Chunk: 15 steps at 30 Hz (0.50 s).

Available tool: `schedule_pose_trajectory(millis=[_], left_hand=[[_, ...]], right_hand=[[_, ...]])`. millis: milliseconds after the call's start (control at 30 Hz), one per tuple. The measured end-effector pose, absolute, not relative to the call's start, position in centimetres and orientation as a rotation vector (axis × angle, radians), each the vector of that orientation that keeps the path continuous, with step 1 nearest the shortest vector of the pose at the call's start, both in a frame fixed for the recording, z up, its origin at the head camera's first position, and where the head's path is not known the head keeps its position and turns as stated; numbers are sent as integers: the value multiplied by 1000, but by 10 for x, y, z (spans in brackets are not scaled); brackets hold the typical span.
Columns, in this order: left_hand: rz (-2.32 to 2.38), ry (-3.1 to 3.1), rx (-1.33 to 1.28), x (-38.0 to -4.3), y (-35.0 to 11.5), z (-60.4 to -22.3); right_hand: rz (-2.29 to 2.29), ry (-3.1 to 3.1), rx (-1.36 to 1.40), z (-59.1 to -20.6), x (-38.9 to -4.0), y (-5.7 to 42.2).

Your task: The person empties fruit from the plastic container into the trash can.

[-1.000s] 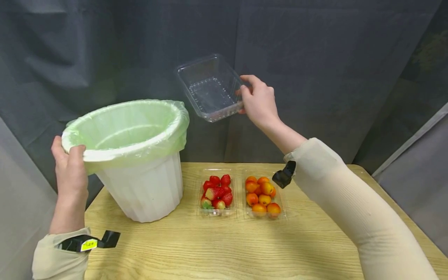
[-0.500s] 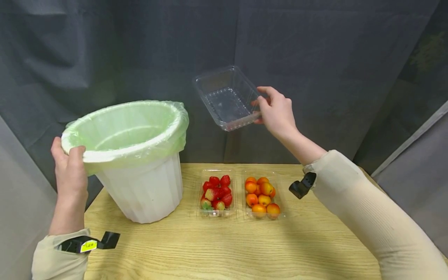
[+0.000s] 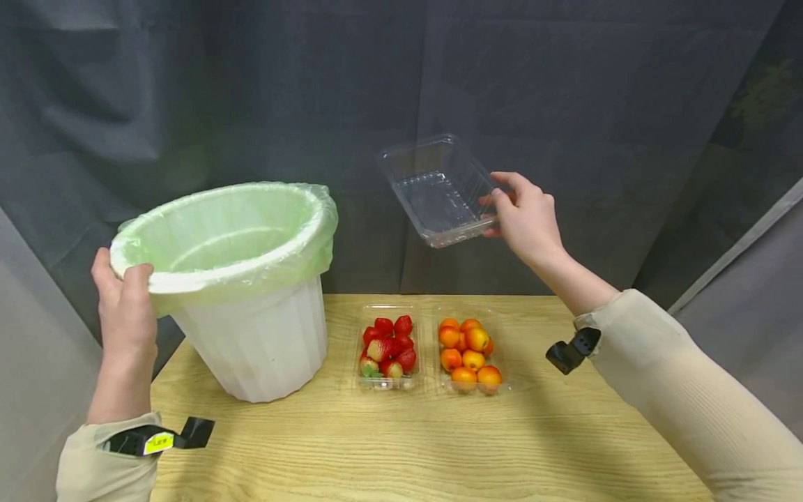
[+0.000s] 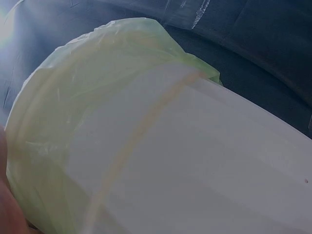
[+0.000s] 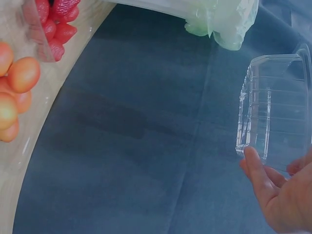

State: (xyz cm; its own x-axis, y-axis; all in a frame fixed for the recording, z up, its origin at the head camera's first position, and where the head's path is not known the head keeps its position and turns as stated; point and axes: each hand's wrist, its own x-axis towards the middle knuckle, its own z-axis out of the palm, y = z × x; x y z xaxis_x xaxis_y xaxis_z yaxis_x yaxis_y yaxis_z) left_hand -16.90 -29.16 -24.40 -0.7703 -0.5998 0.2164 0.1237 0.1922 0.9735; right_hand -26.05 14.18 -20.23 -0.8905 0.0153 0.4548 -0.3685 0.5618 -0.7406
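Note:
My left hand (image 3: 128, 314) grips the near-left rim of a white trash bin (image 3: 263, 341), which is lined with a thin green bag (image 3: 295, 272). The bin leans a little to the left. Up in the air to the right of the bin, my right hand (image 3: 530, 219) holds a clear plastic container (image 3: 436, 199) by its right side, with the thumb at its edge. Nothing shows inside this tilted container, also seen as the clear container (image 5: 278, 107) in the right wrist view. The left wrist view shows mostly the bin's wall (image 4: 204, 156) and bag.
On the wooden table (image 3: 376, 446) stand two clear trays side by side. The left one holds strawberries (image 3: 389, 348), the right one small orange fruits (image 3: 467, 355). A dark curtain (image 3: 539, 84) hangs behind the table.
My right hand has moved to the right and down with the clear container, away from the bin. The left hand and the bin have hardly moved.

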Motion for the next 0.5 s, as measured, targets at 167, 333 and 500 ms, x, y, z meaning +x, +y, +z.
schedule_pose_trajectory(millis=[167, 333, 500], left_hand=[[-1631, -1905, 452, -170, -293, -244], [-1634, -1895, 446, -170, -293, -244], [-1638, -1896, 449, -170, -293, -244]], right_hand=[[1269, -2385, 282, -209, -258, 151], [1266, -2393, 267, -215, -256, 159], [1258, -2398, 242, -223, -254, 169]])
